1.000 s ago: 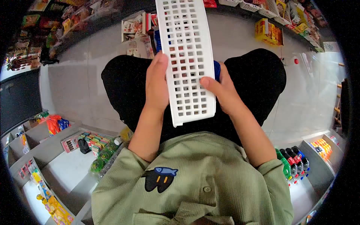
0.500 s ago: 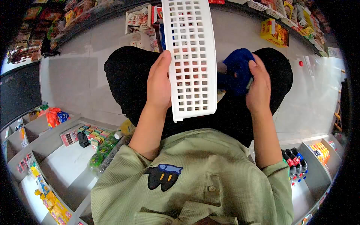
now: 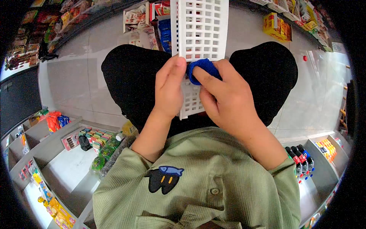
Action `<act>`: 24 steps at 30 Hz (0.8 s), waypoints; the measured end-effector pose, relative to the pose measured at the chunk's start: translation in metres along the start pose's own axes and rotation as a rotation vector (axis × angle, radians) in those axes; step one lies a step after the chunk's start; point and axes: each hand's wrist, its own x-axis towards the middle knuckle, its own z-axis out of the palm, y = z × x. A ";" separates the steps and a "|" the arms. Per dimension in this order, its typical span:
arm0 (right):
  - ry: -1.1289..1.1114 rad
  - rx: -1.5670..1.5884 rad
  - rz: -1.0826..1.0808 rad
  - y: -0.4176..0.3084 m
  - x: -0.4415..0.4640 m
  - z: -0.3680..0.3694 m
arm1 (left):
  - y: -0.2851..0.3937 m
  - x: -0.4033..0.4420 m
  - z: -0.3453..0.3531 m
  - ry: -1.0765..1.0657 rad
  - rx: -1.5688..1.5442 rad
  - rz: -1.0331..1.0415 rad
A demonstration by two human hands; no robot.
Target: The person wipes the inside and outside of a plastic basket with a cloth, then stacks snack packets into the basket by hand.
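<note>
A white plastic basket [image 3: 200, 28] with square holes stands on edge between my knees, one perforated side facing up toward me. My left hand [image 3: 170, 87] grips its left edge, thumb on top and fingers out of sight behind. With bent fingers, my right hand [image 3: 230, 97] presses a bunched blue cloth [image 3: 204, 71] against the middle of the basket's side. The cloth and hand cover part of the holes there.
Boxes of packaged snacks [image 3: 136, 19] sit on the floor ahead to the left. A yellow carton [image 3: 277, 27] and a red bottle cap [image 3: 305, 58] are on the right. Shelves with dark soda bottles [image 3: 301, 162] and goods [image 3: 95, 137] flank me.
My right hand has brought the blue cloth leftward from beside the basket onto its side. The basket has turned and shifted slightly right, with my left hand still holding it.
</note>
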 end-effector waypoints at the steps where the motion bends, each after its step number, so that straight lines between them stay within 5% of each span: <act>1: 0.015 -0.033 0.000 -0.001 0.000 0.004 | -0.001 0.001 -0.001 -0.003 0.053 0.025; 8: 0.077 -0.059 -0.035 -0.006 -0.005 0.017 | -0.004 -0.002 0.003 0.088 0.058 0.024; 14: 0.050 0.594 0.081 0.015 -0.006 0.010 | -0.004 0.000 0.001 0.109 0.027 0.055; 18: 0.081 0.941 0.428 0.019 -0.010 -0.011 | -0.003 0.005 -0.007 0.057 -0.188 0.043; 24: 0.085 1.073 0.505 0.033 -0.016 -0.026 | -0.003 0.003 -0.010 0.020 -0.359 0.026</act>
